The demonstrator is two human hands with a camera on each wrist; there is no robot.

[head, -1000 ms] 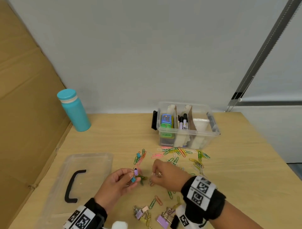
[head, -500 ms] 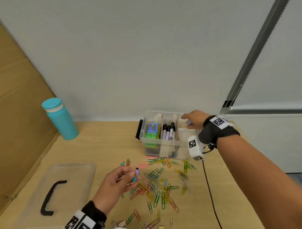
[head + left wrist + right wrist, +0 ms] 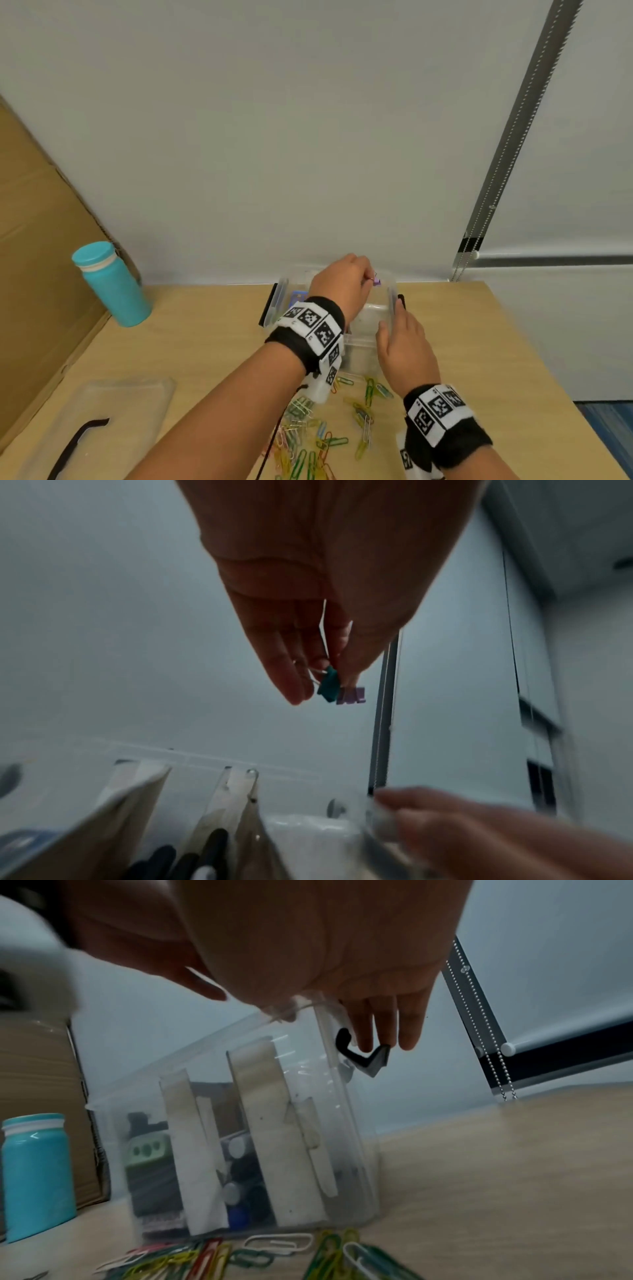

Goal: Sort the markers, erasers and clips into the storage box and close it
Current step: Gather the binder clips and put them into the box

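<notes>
The clear storage box (image 3: 281,295) stands at the back of the table, cardboard dividers inside. My left hand (image 3: 368,279) hovers over its right compartment and pinches two small binder clips, a teal one (image 3: 328,687) and a purple one (image 3: 351,696). My right hand (image 3: 394,318) rests on the box's right end wall (image 3: 342,1123), fingers (image 3: 385,1031) straight down the outside by the black latch (image 3: 363,1058). Black markers (image 3: 212,850) stand in the middle compartment. A green and blue eraser (image 3: 145,1150) fills the left one. Coloured paper clips (image 3: 325,431) lie scattered in front of the box.
The clear lid (image 3: 102,421) with its black handle lies at the front left. A teal bottle (image 3: 109,284) stands at the back left beside a cardboard sheet (image 3: 37,260). A blind's bead chain (image 3: 493,1053) hangs at the right, beyond the table edge.
My left hand has carried the two binder clips from above the scattered clips forward to over the box. My right hand has drawn back from the box's far side to its right end.
</notes>
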